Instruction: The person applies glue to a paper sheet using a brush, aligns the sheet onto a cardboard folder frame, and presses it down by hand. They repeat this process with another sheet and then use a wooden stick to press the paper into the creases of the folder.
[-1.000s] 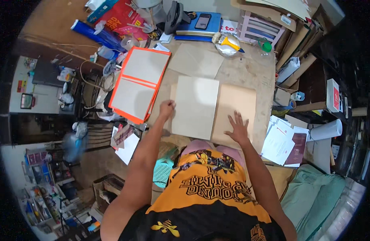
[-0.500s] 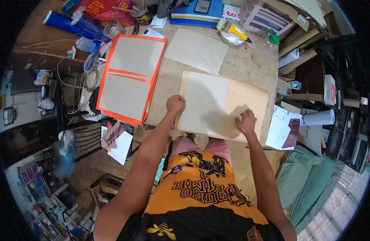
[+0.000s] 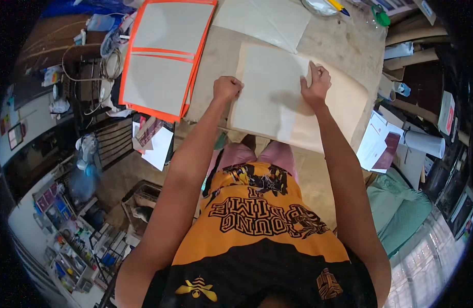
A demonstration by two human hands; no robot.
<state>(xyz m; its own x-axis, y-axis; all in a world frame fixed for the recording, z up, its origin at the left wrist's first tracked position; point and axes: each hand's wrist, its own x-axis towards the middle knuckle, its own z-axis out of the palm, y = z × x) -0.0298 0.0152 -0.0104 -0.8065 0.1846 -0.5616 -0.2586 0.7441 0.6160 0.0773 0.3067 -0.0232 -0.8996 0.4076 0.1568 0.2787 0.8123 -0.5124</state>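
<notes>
Change: I see the right hand (image 3: 316,86) has moved farther up, to the board (image 3: 270,82); both hands now flank it.
Board: on the tan sheet's (image 3: 341,108) left part, long axis running away from the body, far end leaning slightly right.
Left hand (image 3: 227,88): curled at the edge; pinch, I can't tell.
Right grip: thumb and forefinger apart.
</notes>
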